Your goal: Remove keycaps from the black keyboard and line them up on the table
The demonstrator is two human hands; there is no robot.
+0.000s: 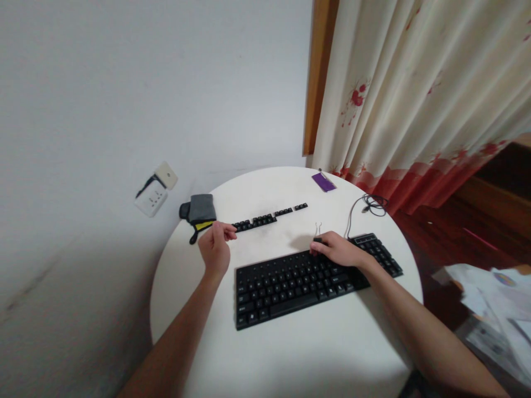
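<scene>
A black keyboard (286, 287) lies across the white round table, its top row stripped of keycaps. Over its upper edge, my right hand (340, 250) is closed on a keycap puller (317, 239), a small black handle with two thin wire prongs pointing away from me. My left hand (215, 246) is closed in a pinch near the left end of a line of loose black keycaps (264, 220). What sits between its fingertips, if anything, is too small to make out. The keycaps stand in short groups beyond the keyboard.
A grey cloth (202, 208) with a yellow and black item lies at the table's left edge. A purple packet (323, 181) is at the far edge. The coiled cable (375, 204) lies at right. The wall with a socket (151, 199) borders the left.
</scene>
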